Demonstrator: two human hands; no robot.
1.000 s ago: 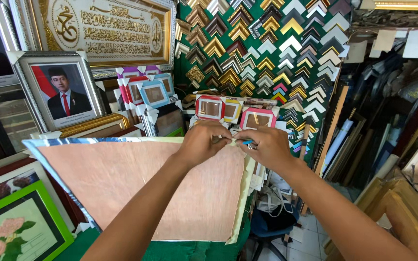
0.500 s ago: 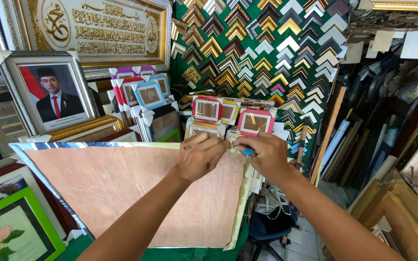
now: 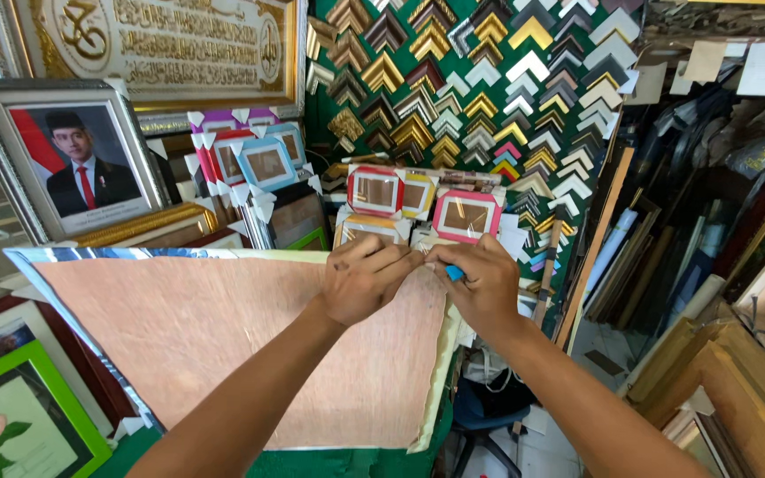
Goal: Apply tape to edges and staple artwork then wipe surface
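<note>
Plywood-brown and stiff-looking, the backing board (image 3: 223, 345) lies flat across the green worktop (image 3: 329, 462) with a silvery frame edge (image 3: 55, 292) along its left side and its far right corner under both hands; it is likely light but broad (best held by its edges, not the middle). The left hand (image 3: 363, 281) presses that corner with fingers (image 3: 391, 258) bunched together. The right hand (image 3: 482, 285) pinches a small blue tool (image 3: 454, 273) at the same corner, below the small coloured frames (image 3: 418, 199).

Framing shop: frame-corner samples (image 3: 489, 97)
</note>
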